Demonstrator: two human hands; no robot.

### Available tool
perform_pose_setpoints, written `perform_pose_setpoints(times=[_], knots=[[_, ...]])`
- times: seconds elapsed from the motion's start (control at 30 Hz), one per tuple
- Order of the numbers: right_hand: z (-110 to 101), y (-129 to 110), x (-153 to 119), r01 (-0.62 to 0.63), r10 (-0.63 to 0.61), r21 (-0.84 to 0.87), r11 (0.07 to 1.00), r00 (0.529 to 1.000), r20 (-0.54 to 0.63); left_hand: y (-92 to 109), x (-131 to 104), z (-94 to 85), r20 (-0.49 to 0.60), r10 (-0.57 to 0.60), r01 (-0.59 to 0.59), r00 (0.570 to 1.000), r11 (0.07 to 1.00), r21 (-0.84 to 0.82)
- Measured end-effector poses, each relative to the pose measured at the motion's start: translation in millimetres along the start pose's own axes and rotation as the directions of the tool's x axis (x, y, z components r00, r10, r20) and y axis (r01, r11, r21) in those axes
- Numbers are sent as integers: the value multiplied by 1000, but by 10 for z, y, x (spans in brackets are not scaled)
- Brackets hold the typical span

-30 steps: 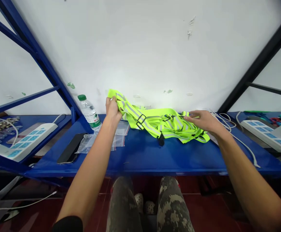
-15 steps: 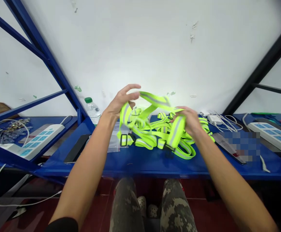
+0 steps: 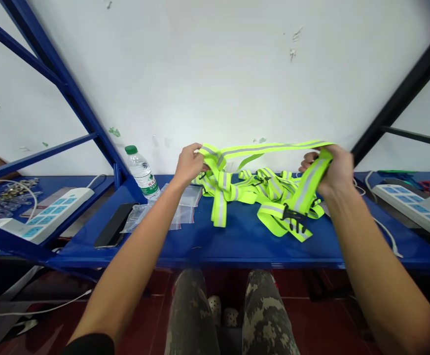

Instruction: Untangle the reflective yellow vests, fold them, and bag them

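Note:
A neon-yellow reflective strap [image 3: 270,148] with a grey stripe runs nearly straight between my two hands, above the shelf. My left hand [image 3: 192,163] pinches its left end, where a loop and a loose tail hang down. My right hand [image 3: 332,167] is closed round the other end, its fingers curled. From the right hand a strap length drops to a black buckle [image 3: 293,215] near the blue surface. Behind and below lies a heap of similar yellow straps [image 3: 270,185], partly hidden by the held one.
On the blue shelf [image 3: 215,249], clear plastic bags [image 3: 183,215], a black phone [image 3: 115,226] and a green-capped water bottle [image 3: 141,172] lie or stand to the left. White power strips [image 3: 61,212] flank both sides. A blue frame post [image 3: 70,98] rises at left, with a white wall behind.
My right hand has moved right and my left hand slightly down, drawing the bunched strap out into a long span. The left fingers, spread before, are now pinched together.

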State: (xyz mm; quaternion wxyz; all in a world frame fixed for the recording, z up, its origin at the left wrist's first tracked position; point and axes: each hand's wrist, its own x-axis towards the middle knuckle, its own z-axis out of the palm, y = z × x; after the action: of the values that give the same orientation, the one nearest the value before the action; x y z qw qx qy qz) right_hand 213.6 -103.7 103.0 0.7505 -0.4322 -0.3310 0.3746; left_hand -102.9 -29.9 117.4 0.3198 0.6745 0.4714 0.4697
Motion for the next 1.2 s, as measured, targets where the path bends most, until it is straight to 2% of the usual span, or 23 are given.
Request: perform_pose_setpoints(times=[0.03, 0.1, 0.13, 0.17, 0.2, 0.23, 0.27, 0.3, 0.4, 0.47, 0.5, 0.6, 0.67, 0.7, 0.73, 0.8, 0.87, 0.93, 1.0, 1.07, 1.13, 1.2], knots=[[0, 70, 13, 1, -9, -109, 994, 997, -72, 38, 4, 39, 28, -84, 88, 996, 983, -159], [57, 179, -56, 125, -191, -374, 919, 971, -146, 142, 9, 126, 63, -207, 215, 976, 900, -379], [116, 213, -143, 233, -314, -484, 844, 945, -93, 201, 8, 172, 53, -243, 241, 969, 864, -442], [191, 236, -261, 350, -400, -557, 753, 916, 35, 260, 4, 219, 27, -272, 250, 962, 836, -489], [279, 253, -400, 452, -418, -568, 687, 886, 199, 317, -3, 267, -2, -292, 247, 957, 815, -524], [372, 270, -545, 513, -352, -530, 675, 855, 380, 372, -15, 313, -17, -295, 237, 955, 800, -551], [463, 295, -680, 550, -256, -498, 670, 801, 541, 423, -31, 355, -8, -280, 226, 960, 788, -573], [545, 330, -792, 585, -186, -492, 645, 745, 641, 471, -48, 390, 27, -256, 222, 966, 777, -589], [688, 479, -924, 686, -81, -465, 560, 603, 794, 577, -92, 420, 175, -166, 239, 971, 752, -615], [687, 548, -864, 730, 7, -471, 495, 538, 843, 597, -90, 362, 216, -147, 253, 965, 730, -635], [665, 554, -813, 738, 45, -496, 457, 537, 842, 585, -76, 313, 206, -147, 247, 967, 720, -648], [564, 450, -662, 718, 26, -576, 390, 617, 786, 465, -3, 138, 60, -210, 194, 976, 706, -681], [507, 337, -593, 714, -18, -576, 398, 634, 773, 353, 30, 53, -66, -322, 186, 945, 689, -700], [489, 291, -569, 720, -26, -569, 397, 629, 777, 303, 28, 34, -89, -370, 201, 925, 673, -712], [481, 260, -552, 727, -27, -566, 388, 623, 782, 260, 7, 35, -70, -398, 231, 915, 658, -717], [498, 254, -538, 741, -62, -568, 357, 626, 778, 204, -88, 90, 47, -380, 314, 924, 680, -663], [554, 313, -547, 745, -184, -581, 327, 654, 734, 177, -230, 199, 165, -340, 376, 926, 783, -495], [631, 402, -578, 721, -291, -624, 302, 693, 660, 158, -376, 321, 201, -360, 407, 911, 864, -298], [704, 480, -626, 670, -311, -690, 275, 741, 595, 135, -488, 423, 280, -368, 433, 886, 874, -221], [746, 521, -678, 645, -264, -706, 292, 764, 589, 108, -552, 491, 362, -332, 431, 871, 871, -237], [742, 527, -716, 672, -184, -620, 405, 724, 665, 80, -572, 526, 375, -269, 384, 887, 882, -275], [698, 522, -727, 676, -112, -476, 563, 632, 767, 54, -562, 540, 361, -215, 334, 907, 890, -311]])
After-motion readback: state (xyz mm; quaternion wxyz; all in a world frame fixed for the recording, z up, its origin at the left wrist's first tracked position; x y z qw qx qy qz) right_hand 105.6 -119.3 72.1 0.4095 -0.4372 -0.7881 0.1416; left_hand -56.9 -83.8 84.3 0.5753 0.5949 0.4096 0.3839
